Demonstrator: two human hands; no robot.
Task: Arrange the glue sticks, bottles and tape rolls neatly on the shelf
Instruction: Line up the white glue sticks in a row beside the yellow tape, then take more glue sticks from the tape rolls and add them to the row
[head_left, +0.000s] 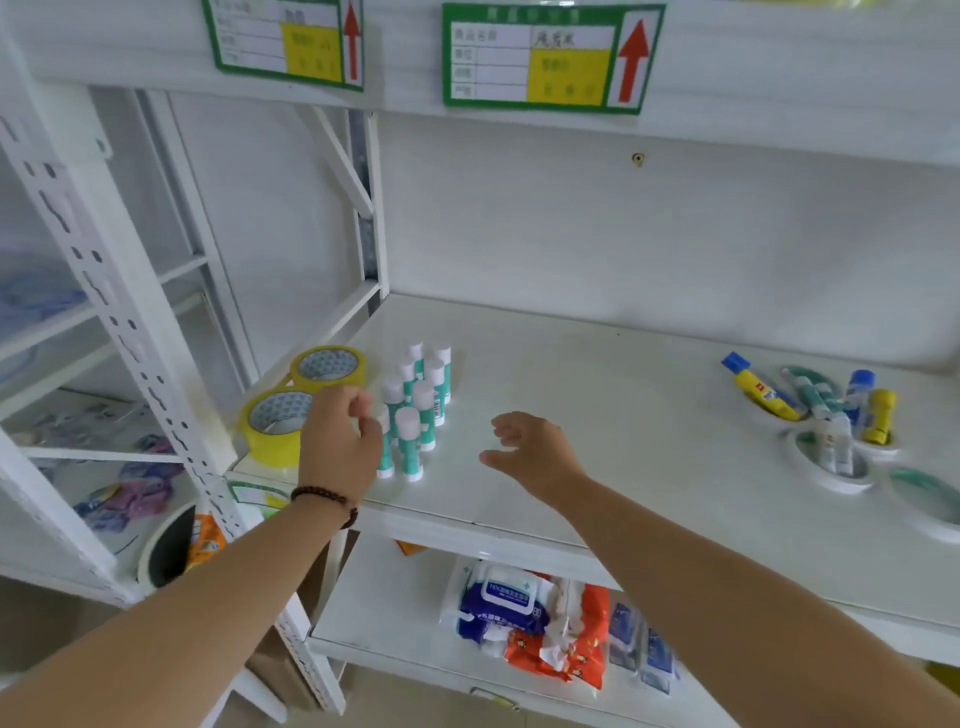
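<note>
Several white-and-teal glue sticks (422, 402) stand upright in two rows at the left of the white shelf (623, 415). Two yellow tape rolls (327, 366) lie flat beside them at the shelf's left edge. My left hand (340, 439) hovers just left of the front glue sticks, fingers loosely curled, holding nothing. To the right of the sticks, my right hand (530, 454) floats above the shelf with relaxed, spread fingers and nothing in it. At the far right, yellow and blue glue bottles (763, 392) and more sticks lie jumbled on white tape rolls (836, 475).
A white perforated shelf post (130, 332) stands at the left. Wet-wipe packs (509, 603) and an orange-red pack (571, 639) lie on the shelf below. Green-framed labels (545, 57) hang on the shelf above. Bare shelf surface stretches between the glue sticks and the bottles.
</note>
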